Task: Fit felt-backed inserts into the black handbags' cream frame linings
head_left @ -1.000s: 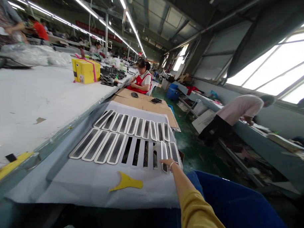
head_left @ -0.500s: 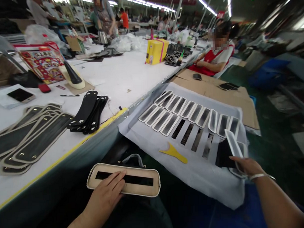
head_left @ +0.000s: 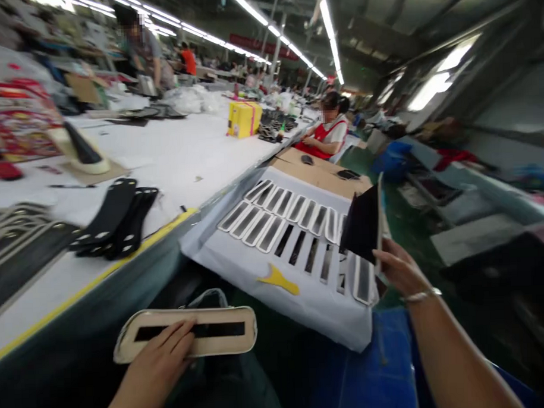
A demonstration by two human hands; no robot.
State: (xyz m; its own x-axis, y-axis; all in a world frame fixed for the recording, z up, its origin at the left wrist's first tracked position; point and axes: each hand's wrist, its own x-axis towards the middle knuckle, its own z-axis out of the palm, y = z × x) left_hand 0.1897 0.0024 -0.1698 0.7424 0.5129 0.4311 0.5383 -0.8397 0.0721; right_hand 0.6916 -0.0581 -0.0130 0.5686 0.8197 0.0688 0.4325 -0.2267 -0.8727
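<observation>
My left hand lies with its fingers stretched over a long beige piece with rounded ends, which has a black strip along its middle. My right hand pinches the edge of a dark panel with a pale side, held upright above the right end of a grey-white sheet. On that sheet lie rows of white-rimmed dark strips, several narrow black strips and a yellow forked piece.
The white table at left bears black straps, rimmed dark panels and a yellow box. Brown cardboard lies beyond the sheet. A person in a red apron sits behind it. Blue material is below.
The view has swung right. My right hand has lifted and turned the dark panel more upright, off the strips. My left hand remains on the beige piece.
</observation>
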